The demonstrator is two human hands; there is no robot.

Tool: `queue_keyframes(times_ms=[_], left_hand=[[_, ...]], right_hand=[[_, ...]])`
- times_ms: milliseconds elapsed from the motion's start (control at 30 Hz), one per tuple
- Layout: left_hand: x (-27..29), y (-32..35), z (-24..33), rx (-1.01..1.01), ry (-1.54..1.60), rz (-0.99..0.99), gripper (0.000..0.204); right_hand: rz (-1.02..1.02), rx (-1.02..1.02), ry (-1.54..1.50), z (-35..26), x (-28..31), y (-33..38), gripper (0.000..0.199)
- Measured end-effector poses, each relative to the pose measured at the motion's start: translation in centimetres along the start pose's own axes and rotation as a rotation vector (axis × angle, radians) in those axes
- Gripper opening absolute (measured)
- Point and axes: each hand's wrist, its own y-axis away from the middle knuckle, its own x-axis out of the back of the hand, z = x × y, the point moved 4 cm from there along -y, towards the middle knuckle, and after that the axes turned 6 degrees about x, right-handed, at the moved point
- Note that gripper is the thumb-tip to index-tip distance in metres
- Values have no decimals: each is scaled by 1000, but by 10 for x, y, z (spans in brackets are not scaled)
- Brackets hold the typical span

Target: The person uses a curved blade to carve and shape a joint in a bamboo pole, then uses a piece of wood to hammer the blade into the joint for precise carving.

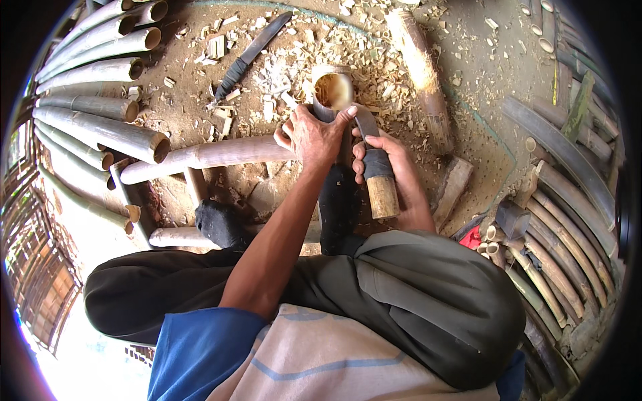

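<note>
Lengthwise, held knife (377, 162) points forward, slightly left, toward bamboo tube (332, 91)

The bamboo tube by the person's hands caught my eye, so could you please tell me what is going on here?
The person's right hand grips a knife by its dark-wrapped handle, with the blade close to the bamboo tube. The left hand is at the tube's near side, its thumb beside the blade. Pale chips lie scattered around, and a second knife lies on the ground.

Knife (251, 57) on flr (485, 73) L of bamboo tube (332, 89), poles (100, 129) far L, more far R, prob. stacked.
</note>
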Motion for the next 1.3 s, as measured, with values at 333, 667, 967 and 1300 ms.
queue_keyframes(times_ms=[333,667,967,1300], left_hand=[[1,3,8,-27,16,-20,112],[-14,5,26,62,-54,182,128],[6,-38,-1,174,875,-29,93],[3,-46,33,170,818,-160,96]], right_hand=[[-19,-52,-7,-7,13,-1,34],[-47,75,302,-24,34,-21,37],[-217,209,644,-93,28,-14,64],[-331,1300,2564,-150,-24,-68,34]])
